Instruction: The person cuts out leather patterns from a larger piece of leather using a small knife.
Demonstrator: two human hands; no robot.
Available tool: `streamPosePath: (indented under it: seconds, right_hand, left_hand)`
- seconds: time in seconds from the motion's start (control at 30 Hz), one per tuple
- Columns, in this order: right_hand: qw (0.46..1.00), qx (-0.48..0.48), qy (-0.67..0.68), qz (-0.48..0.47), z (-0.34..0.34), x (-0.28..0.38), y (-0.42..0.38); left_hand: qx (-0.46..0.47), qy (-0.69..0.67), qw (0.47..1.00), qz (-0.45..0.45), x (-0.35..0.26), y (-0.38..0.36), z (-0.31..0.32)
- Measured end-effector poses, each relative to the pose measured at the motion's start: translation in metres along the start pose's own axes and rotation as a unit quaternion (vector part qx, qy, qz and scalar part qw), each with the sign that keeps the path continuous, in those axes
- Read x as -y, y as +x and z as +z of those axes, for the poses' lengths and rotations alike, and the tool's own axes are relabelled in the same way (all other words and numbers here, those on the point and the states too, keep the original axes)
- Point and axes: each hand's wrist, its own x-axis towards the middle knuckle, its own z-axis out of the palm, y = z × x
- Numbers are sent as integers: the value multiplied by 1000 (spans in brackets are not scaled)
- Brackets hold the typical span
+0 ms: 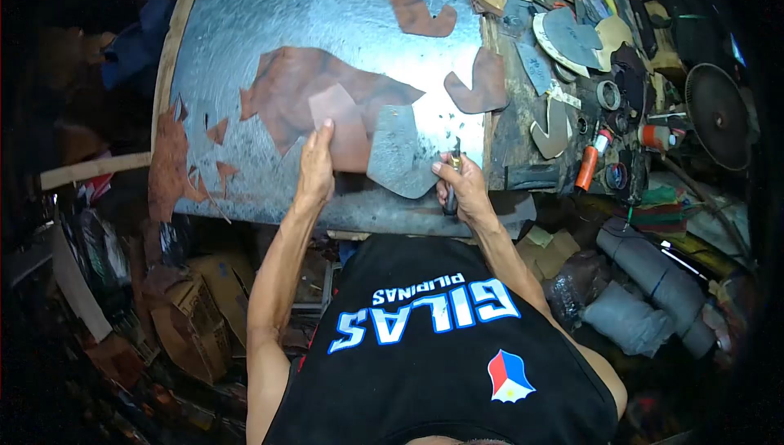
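Note:
My left hand (317, 163) pinches the edge of a cut brown leather piece (349, 141), thumb on top and the other fingers hidden beneath. This piece overlaps a larger irregular sheet of brown leather (298, 77). In my right hand (465, 188) is a cutting knife (450, 200) with a dark handle and a brass-coloured collar, its tip pointing away from me. A grey pattern piece (394, 155) lies between my hands, its right edge close to my right fingers. Two curved brown leather cutouts (482, 82) lie farther off, near the right side of the metal-topped table (237, 16).
Torn leather scraps (170, 159) lie along the table's left edge. On the wooden bench to the right are patterns (567, 37), a tape roll (608, 95) and an orange bottle (586, 167). A round fan-like guard (716, 114) stands beyond. Cardboard boxes (192, 327) sit below left.

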Motion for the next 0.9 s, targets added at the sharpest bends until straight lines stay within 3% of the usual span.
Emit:
streamPosePath:
  seconds: [0.03,0.07,0.13,0.23,0.37,0.47,0.7,0.77,0.8,0.87,0.9]
  right_hand:
    - [1000,-13,19,7,-6,-3,0]
    - [1000,-26,12,10,-9,-6,-2]
    - [999,-26,-31,9,-18,-19,0]
    - [996,-35,-78,10,-11,-18,-1]
    - [993,-59,-98,38,-6,-14,1]
    - [989,-75,-122,32,-8,-23,4]
    - [980,-83,-180,-31,-12,-37,7]
    - [978,-82,-187,-33,-11,-35,8]
    - [977,-92,-189,-13,-10,-32,6]
    - [976,-103,-192,6,-9,-27,5]
    - [977,-105,-186,17,-8,-26,5]
  left_hand:
    - [-23,56,996,65,-7,20,2]
    - [-20,64,996,64,-12,40,5]
    - [44,198,968,150,-46,77,30]
    - [121,155,975,100,-68,144,73]
    - [118,251,960,32,-75,217,117]
    - [104,242,964,16,-55,256,129]
    - [88,368,926,21,-55,262,135]
    - [68,480,874,14,-63,255,139]
    - [67,481,874,14,-62,256,139]
    - [-15,699,686,202,-58,258,140]
    - [-14,699,685,205,-58,258,139]
